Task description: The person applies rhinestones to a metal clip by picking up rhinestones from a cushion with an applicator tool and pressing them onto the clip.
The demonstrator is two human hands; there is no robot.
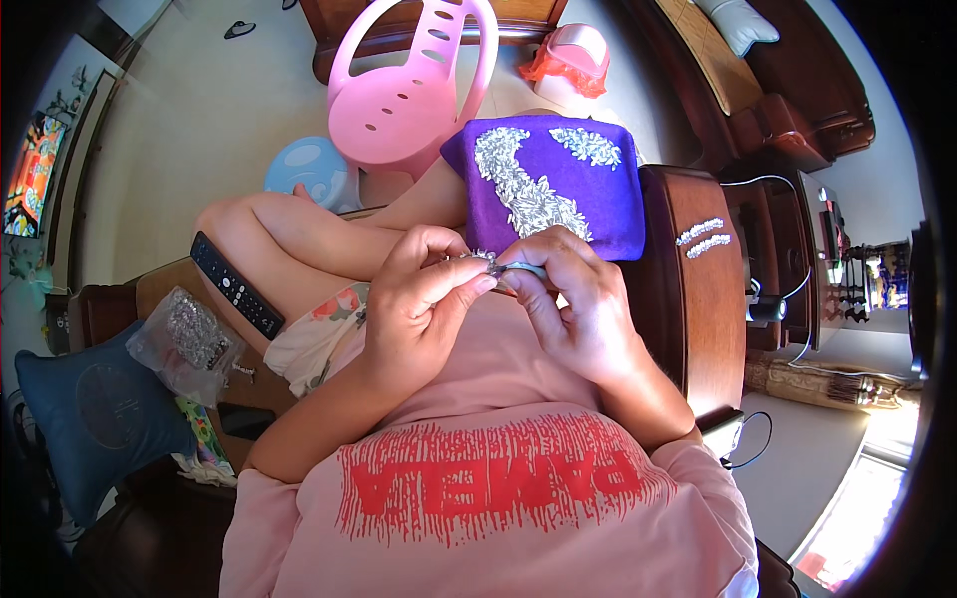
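My left hand [415, 303] pinches a small piece set with glittering stones [480, 256], mostly hidden by the fingers. My right hand [583, 295] grips a slim light-blue-grey item [529, 267], perhaps a tool; its dark tip meets the piece at my left fingertips. Just beyond both hands is a purple velvety cloth surface [605, 198]. On it lie a long, curved heap of pointed-oval silvery stones [523, 190] and a smaller heap [587, 146] at the upper right. Two stone-covered strips [703, 238] rest side by side on the wooden armrest [695, 314] at the right.
A black remote control [236, 285] lies against my leg. Left of me are a clear plastic bag of silvery pieces [191, 329], a dark phone-like object [245, 421] and a blue cushion [97, 418]. Ahead stand a pink plastic chair [396, 112], a blue stool [310, 172] and a lidded bin [572, 63].
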